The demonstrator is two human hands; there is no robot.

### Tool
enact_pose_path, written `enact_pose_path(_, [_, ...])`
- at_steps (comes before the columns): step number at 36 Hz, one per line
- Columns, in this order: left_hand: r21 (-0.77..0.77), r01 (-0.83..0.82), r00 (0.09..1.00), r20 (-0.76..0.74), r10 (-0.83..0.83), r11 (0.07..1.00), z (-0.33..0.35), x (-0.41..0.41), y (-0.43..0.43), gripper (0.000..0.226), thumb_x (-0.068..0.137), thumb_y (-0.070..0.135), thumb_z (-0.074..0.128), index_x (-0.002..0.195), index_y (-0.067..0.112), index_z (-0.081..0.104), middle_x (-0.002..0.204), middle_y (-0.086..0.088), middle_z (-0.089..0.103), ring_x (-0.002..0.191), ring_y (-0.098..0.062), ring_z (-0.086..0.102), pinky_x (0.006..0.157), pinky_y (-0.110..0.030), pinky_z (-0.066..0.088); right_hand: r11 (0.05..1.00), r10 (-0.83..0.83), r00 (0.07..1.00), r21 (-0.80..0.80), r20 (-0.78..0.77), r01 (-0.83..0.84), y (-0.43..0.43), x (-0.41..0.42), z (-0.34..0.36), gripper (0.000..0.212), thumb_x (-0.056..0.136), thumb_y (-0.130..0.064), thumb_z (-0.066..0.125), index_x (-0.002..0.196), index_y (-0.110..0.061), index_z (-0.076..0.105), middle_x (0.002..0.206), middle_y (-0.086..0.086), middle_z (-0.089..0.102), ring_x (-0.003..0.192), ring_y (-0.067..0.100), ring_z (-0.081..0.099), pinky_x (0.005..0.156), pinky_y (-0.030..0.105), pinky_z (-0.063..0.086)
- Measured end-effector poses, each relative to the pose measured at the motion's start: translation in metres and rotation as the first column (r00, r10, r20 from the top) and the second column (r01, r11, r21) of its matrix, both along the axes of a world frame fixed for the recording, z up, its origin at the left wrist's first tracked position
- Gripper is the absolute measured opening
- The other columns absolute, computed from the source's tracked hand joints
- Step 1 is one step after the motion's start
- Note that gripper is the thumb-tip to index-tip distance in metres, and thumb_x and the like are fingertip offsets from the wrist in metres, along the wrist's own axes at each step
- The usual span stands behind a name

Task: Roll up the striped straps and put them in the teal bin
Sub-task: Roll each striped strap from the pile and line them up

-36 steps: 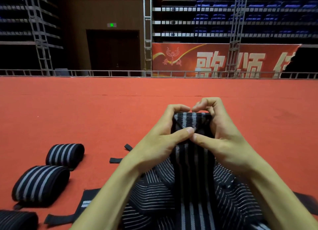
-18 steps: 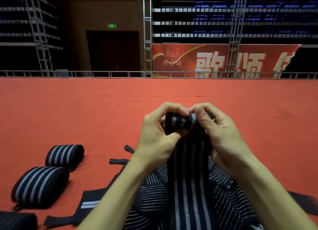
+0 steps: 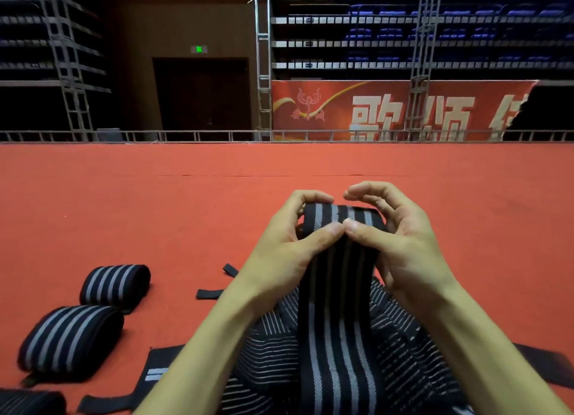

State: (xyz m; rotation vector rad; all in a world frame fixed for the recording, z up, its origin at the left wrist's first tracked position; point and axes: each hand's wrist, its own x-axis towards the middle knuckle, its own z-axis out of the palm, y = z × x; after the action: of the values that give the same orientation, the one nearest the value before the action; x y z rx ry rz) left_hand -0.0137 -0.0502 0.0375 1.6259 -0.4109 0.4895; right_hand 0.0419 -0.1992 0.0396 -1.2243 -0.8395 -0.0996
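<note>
A black strap with grey stripes (image 3: 337, 306) rises from a heap of loose straps (image 3: 273, 355) below my arms. Its top end is wound into a small roll (image 3: 338, 215). My left hand (image 3: 289, 247) grips the roll's left side, thumb pressed on the front. My right hand (image 3: 400, 243) holds the right side, thumb tip meeting the left thumb, fingers arched over the top. Two finished rolls (image 3: 115, 282) (image 3: 70, 337) lie on the red carpet at the left; a third (image 3: 28, 402) shows at the bottom left corner. No teal bin is in view.
Red carpet (image 3: 155, 212) stretches ahead to a low metal rail (image 3: 186, 135). Beyond it stand scaffolding, a dark doorway, a red banner (image 3: 388, 110) and rows of blue seats. Black strap ends (image 3: 209, 293) lie loose on the carpet by my left forearm.
The roll has grown by another turn. My fingers have shifted from curling over the roll's top to thumbs pressing together on its front, with the right fingers lifted.
</note>
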Motion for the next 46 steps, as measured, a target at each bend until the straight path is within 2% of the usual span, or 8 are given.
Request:
enact_pose_path(6, [0.04, -0.045, 0.996, 0.078, 0.042, 0.998, -0.001, -0.001, -0.006, 0.035, 0.074, 0.005, 0.069, 0.104, 0.018, 0.058, 0.085, 0.014, 0.066, 0.079, -0.006, 0.061, 0.073, -0.025, 0.054, 0.982, -0.047, 0.999, -0.182, 0.021, 0.05, -0.006, 0.003, -0.001, 0.032, 0.075, -0.033, 0.072, 0.106, -0.035, 0.063, 0.094, 0.007, 0.066, 0.081, 0.022, 0.064, 0.074, 0.044, 0.054])
enact_pose_path(15, [-0.148, 0.03, 0.998, 0.051, -0.023, 0.989, 0.002, -0.001, -0.012, 0.039, 0.057, -0.002, 0.057, 0.088, 0.023, 0.057, 0.071, 0.003, 0.061, 0.064, -0.013, 0.055, 0.056, -0.025, 0.047, 0.985, -0.033, 0.967, -0.156, 0.254, 0.074, -0.006, -0.003, 0.003, 0.024, 0.079, -0.018, 0.069, 0.102, -0.019, 0.061, 0.083, -0.012, 0.065, 0.073, 0.006, 0.06, 0.068, 0.019, 0.049])
enact_pose_path(26, [-0.095, -0.123, 0.987, 0.092, 0.132, 0.988, -0.003, -0.002, -0.018, 0.033, 0.06, 0.009, 0.045, 0.092, 0.017, 0.041, 0.086, 0.002, 0.045, 0.074, -0.012, 0.043, 0.062, -0.022, 0.04, 0.977, 0.006, 0.949, -0.205, 0.316, 0.063, 0.008, -0.002, -0.011, 0.027, 0.086, -0.021, 0.058, 0.106, -0.027, 0.04, 0.097, -0.009, 0.047, 0.08, -0.001, 0.05, 0.076, 0.014, 0.043])
enact_pose_path(30, [-0.075, -0.11, 0.993, 0.032, 0.112, 0.991, -0.007, -0.003, -0.018, 0.033, 0.063, 0.011, 0.045, 0.094, 0.021, 0.039, 0.087, -0.003, 0.041, 0.075, -0.016, 0.041, 0.061, -0.027, 0.038, 0.957, 0.005, 0.946, -0.275, 0.325, 0.089, 0.007, 0.0, -0.011, 0.03, 0.083, -0.034, 0.059, 0.104, -0.035, 0.039, 0.101, -0.008, 0.046, 0.084, 0.004, 0.048, 0.078, 0.018, 0.041])
enact_pose_path(34, [-0.207, 0.077, 0.997, 0.021, -0.074, 0.975, -0.003, -0.003, -0.014, 0.033, 0.07, 0.006, 0.059, 0.096, 0.023, 0.048, 0.075, 0.005, 0.056, 0.064, -0.013, 0.051, 0.057, -0.027, 0.045, 0.996, -0.024, 0.974, -0.083, 0.227, 0.044, 0.002, 0.001, -0.008, 0.033, 0.078, -0.031, 0.068, 0.103, -0.026, 0.047, 0.097, -0.008, 0.054, 0.084, 0.007, 0.054, 0.077, 0.022, 0.048])
enact_pose_path(39, [-0.175, 0.069, 0.99, 0.136, -0.046, 0.982, 0.0, 0.001, -0.007, 0.032, 0.069, 0.007, 0.076, 0.087, 0.033, 0.067, 0.081, 0.003, 0.065, 0.074, -0.014, 0.061, 0.068, -0.029, 0.056, 0.999, 0.039, 0.994, -0.023, 0.103, -0.037, 0.001, 0.001, -0.006, 0.044, 0.071, -0.047, 0.083, 0.103, -0.027, 0.061, 0.097, 0.026, 0.059, 0.087, 0.033, 0.058, 0.078, 0.06, 0.051])
enact_pose_path(43, [-0.134, 0.043, 0.986, 0.164, -0.02, 0.99, -0.004, 0.003, -0.003, 0.032, 0.072, 0.01, 0.075, 0.092, 0.033, 0.064, 0.087, 0.0, 0.064, 0.079, -0.018, 0.059, 0.074, -0.037, 0.054, 0.989, 0.035, 0.983, -0.147, 0.18, -0.009, -0.002, -0.002, -0.005, 0.027, 0.093, -0.033, 0.053, 0.117, -0.022, 0.048, 0.08, -0.014, 0.062, 0.073, 0.002, 0.059, 0.066, 0.02, 0.052])
enact_pose_path(46, [-0.147, 0.15, 0.984, 0.116, -0.134, 0.978, -0.005, 0.003, -0.002, 0.032, 0.071, 0.012, 0.075, 0.092, 0.031, 0.06, 0.085, 0.002, 0.063, 0.077, -0.015, 0.058, 0.073, -0.032, 0.052, 0.984, 0.013, 0.973, -0.173, 0.23, 0.028, -0.002, -0.002, -0.004, 0.028, 0.091, -0.032, 0.047, 0.113, -0.015, 0.045, 0.073, -0.023, 0.054, 0.065, -0.005, 0.051, 0.062, 0.011, 0.044])
